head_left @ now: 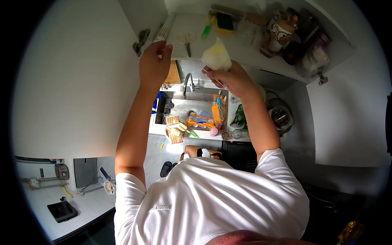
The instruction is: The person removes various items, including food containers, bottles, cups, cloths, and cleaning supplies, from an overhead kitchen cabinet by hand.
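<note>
1. Head view, the only one I have: I look steeply down over my own white shirt (212, 196) while both arms reach up to an open wall cupboard (253, 53).
2. My left hand (155, 61) is raised to the shelf edge (179, 51) at the left of the cupboard, fingers curled together around a bundle of thin sticks (164, 27) that leans up against the cupboard's side wall.
3. My right hand (230, 77) is pinched on the lower end of a crumpled pale plastic bag (216, 55), which stands up from the fingers just in front of the shelf edge.
4. On the shelf behind the bag I see scissors (187, 41), a green-handled brush (207, 27), a yellow and green sponge (224, 22), a glass jar (251, 28) and a patterned mug (281, 34), with darker containers farther right that I cannot make out.
5. Between my arms, well below, sits a steel sink (192, 102) with a tap (188, 81), and a wooden cutting board (173, 73) stands behind it.
6. Orange packets (200, 121) and small jars crowd the tabletop (157, 130) along the sink's front rim.
7. At lower left a second tabletop (94, 204) carries a dark flat device (62, 210).
</note>
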Motion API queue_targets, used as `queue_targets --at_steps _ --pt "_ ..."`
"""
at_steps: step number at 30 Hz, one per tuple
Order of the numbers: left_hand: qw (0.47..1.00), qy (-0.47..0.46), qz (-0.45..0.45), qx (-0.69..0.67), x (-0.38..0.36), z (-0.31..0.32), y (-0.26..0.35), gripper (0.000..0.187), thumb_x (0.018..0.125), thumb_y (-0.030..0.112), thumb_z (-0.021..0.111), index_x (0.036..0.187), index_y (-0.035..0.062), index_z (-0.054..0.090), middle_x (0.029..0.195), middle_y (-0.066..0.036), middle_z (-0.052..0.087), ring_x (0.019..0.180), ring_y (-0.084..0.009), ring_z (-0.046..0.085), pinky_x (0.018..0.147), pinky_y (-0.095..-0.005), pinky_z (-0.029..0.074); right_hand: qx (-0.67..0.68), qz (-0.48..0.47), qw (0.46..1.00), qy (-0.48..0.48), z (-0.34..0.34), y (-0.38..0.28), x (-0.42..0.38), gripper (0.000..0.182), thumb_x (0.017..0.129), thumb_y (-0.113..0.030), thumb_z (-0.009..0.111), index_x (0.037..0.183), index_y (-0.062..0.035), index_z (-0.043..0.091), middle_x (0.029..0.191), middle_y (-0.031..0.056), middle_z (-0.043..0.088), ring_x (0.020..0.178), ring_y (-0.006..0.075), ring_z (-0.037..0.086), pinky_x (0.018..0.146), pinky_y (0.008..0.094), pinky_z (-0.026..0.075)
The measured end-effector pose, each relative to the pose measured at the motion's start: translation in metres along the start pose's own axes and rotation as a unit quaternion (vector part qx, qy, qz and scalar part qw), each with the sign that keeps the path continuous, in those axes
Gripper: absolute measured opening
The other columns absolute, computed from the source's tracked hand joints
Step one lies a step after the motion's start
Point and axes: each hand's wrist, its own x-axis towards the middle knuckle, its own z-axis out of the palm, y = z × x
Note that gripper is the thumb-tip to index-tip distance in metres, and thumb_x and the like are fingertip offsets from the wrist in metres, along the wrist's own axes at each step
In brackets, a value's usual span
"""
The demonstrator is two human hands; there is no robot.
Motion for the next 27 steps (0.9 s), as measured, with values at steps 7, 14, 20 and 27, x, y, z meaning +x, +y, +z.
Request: queue_targets --at_steps 7,14,20,27 --pt "0.835 -0.035 0.084 0.543 0.078 0.053 -0.059 0.052 0.097 0.019 0.062 0.139 -0.0081 0.05 0.134 -0.025 0.062 0.121 -0.0359 0.063 0.102 -0.0436 0.052 0.049 0.048 0.994 0.083 -0.009 0.021 -0.003 0.016 0.087 -0.003 0.069 0.102 -0.0013 0.064 0.092 0.0091 0.066 0.064 0.0116 0.056 0.054 0.0267 0.042" --pt "0.799 -0.142 -0.108 0.574 0.133 0.08 -0.092 0.059 0.1 0.027 0.055 0.142 -0.0138 0.046 0.136 -0.029 0.062 0.118 -0.0365 0.068 0.094 -0.0466 0.057 0.064 0.096 0.988 0.105 -0.032 0.036 -0.024 0.014 0.087 -0.003 0.068 0.1 -0.0018 0.063 0.092 0.0105 0.066 0.062 0.0102 0.054 0.053 0.0247 0.039" --pt "0.82 -0.153 -0.055 0.549 0.136 0.07 -0.072 0.039 0.095 0.032 0.061 0.114 0.0009 0.076 0.125 -0.022 0.071 0.112 -0.0397 0.071 0.085 -0.0494 0.06 0.059 0.073 0.987 0.127 -0.04 0.035 -0.029 0.017 0.086 -0.005 0.068 0.102 -0.0013 0.067 0.084 0.0035 0.065 0.061 0.0074 0.049 0.054 0.0228 0.036" --pt "0.871 -0.184 -0.161 0.426 0.129 0.064 -0.06 0.042 0.089 0.033 0.06 0.112 0.0023 0.076 0.121 -0.023 0.073 0.113 -0.0406 0.07 0.097 -0.0502 0.054 0.046 0.066 0.99 0.118 -0.035 0.033 -0.004 0.019 0.088 -0.008 0.069 0.106 -0.0022 0.068 0.081 0.0009 0.062 0.061 0.0065 0.048 0.054 0.0244 0.037"
